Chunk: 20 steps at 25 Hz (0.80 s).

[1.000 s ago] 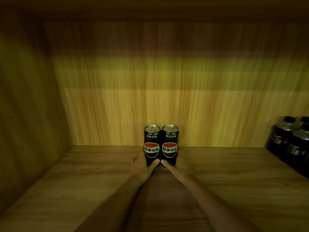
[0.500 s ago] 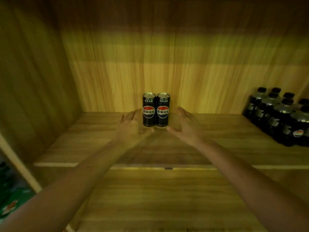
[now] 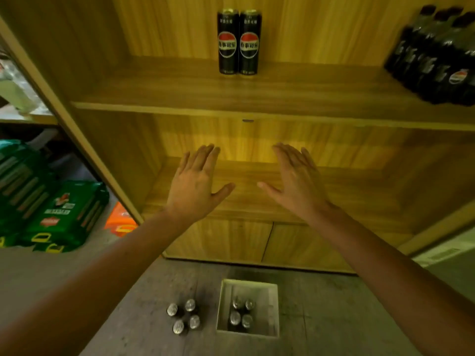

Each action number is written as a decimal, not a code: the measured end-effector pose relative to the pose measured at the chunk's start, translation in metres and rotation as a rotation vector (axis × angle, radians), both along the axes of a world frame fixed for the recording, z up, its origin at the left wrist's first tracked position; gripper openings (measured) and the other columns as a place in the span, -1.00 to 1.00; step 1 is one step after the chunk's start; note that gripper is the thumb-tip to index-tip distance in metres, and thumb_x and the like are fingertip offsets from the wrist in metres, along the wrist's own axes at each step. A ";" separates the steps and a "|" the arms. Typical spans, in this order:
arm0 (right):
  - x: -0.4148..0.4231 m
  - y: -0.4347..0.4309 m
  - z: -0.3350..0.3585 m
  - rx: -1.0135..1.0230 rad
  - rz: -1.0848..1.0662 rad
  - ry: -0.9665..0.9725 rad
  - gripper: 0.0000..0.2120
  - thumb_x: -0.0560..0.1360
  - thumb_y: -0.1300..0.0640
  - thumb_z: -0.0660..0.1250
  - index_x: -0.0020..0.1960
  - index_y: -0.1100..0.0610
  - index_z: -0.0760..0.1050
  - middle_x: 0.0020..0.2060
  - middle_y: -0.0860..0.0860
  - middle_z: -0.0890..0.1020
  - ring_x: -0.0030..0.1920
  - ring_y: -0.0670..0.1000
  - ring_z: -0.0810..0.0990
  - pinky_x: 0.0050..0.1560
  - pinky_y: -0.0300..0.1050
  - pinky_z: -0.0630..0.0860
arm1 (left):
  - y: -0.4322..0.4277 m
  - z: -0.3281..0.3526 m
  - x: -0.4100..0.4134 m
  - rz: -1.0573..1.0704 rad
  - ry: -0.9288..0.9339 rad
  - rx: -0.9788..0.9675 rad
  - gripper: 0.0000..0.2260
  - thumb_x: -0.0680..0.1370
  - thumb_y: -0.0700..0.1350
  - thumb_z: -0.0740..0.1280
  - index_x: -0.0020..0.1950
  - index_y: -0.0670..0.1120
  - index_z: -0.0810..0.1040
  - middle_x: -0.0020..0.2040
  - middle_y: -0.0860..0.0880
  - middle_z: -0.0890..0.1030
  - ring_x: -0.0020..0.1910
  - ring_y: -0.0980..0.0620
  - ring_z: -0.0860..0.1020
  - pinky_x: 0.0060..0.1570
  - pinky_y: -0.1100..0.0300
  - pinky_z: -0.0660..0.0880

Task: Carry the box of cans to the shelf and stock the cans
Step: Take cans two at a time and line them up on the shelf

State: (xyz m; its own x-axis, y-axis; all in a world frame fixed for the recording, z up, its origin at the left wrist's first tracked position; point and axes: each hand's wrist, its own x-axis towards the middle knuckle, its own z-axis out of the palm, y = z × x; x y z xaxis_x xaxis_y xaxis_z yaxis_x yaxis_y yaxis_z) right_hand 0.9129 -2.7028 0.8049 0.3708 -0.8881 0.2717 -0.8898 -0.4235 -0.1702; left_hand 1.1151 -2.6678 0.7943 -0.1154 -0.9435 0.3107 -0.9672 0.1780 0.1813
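Two tall black cans with a red, white and blue logo stand side by side, touching, at the back of the upper wooden shelf. My left hand and my right hand hover well below them, in front of the lower shelf, fingers straight and spread, holding nothing. On the floor below sits an open white box with several cans inside, seen from above. Several more cans stand in a cluster on the floor left of the box.
Several dark bottles crowd the right end of the upper shelf. The shelf unit's slanted side panel is at left, closed cabinet doors at its base. Green packs and an orange packet lie on the floor at left.
Both hands let go of the two cans and drew back and down from the upper shelf. The view tilted down, bringing the floor, the box and the loose cans into sight.
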 end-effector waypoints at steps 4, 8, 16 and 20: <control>-0.004 0.028 -0.074 0.097 0.007 -0.002 -0.27 0.45 -0.15 0.24 0.45 0.21 0.09 0.45 0.15 0.23 0.46 0.11 0.18 0.47 0.04 0.00 | 0.023 -0.074 -0.008 0.003 -0.008 0.037 -0.29 0.43 0.26 0.09 0.42 -0.18 0.26 0.40 -0.19 0.38 0.40 -0.16 0.35 0.41 -0.10 0.18; -0.001 0.050 -0.181 0.199 -0.032 -0.003 -0.30 0.47 -0.14 0.21 0.45 0.20 0.08 0.45 0.14 0.23 0.46 0.10 0.19 0.48 0.02 0.03 | 0.041 -0.177 -0.008 -0.019 0.009 0.130 -0.34 0.46 0.20 0.19 0.44 -0.18 0.23 0.43 -0.18 0.36 0.43 -0.14 0.31 0.44 -0.06 0.11; 0.004 0.076 -0.490 0.357 -0.093 -0.075 -0.39 0.48 -0.03 0.26 0.41 0.21 0.16 0.37 0.17 0.37 0.37 0.15 0.32 0.41 0.03 0.23 | 0.061 -0.475 0.003 -0.116 -0.022 0.330 -0.36 0.49 0.09 0.30 0.45 -0.18 0.21 0.43 -0.17 0.35 0.42 -0.13 0.32 0.45 -0.02 0.11; -0.011 0.077 -0.638 0.477 -0.200 -0.153 -0.40 0.48 0.05 0.28 0.42 0.19 0.15 0.36 0.18 0.38 0.35 0.18 0.35 0.33 0.03 0.32 | 0.060 -0.621 -0.001 -0.099 0.019 0.488 -0.36 0.48 0.01 0.34 0.47 -0.13 0.15 0.47 -0.11 0.27 0.42 -0.11 0.30 0.40 0.03 0.24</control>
State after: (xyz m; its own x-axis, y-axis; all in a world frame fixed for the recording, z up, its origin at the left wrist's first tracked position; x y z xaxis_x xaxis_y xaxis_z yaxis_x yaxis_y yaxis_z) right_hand 0.9022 -2.6254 0.1672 0.1692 -0.9753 -0.1417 -0.8951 -0.0919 -0.4362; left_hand 1.1138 -2.6081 0.1732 -0.2101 -0.9643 -0.1610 -0.9456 0.1587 0.2839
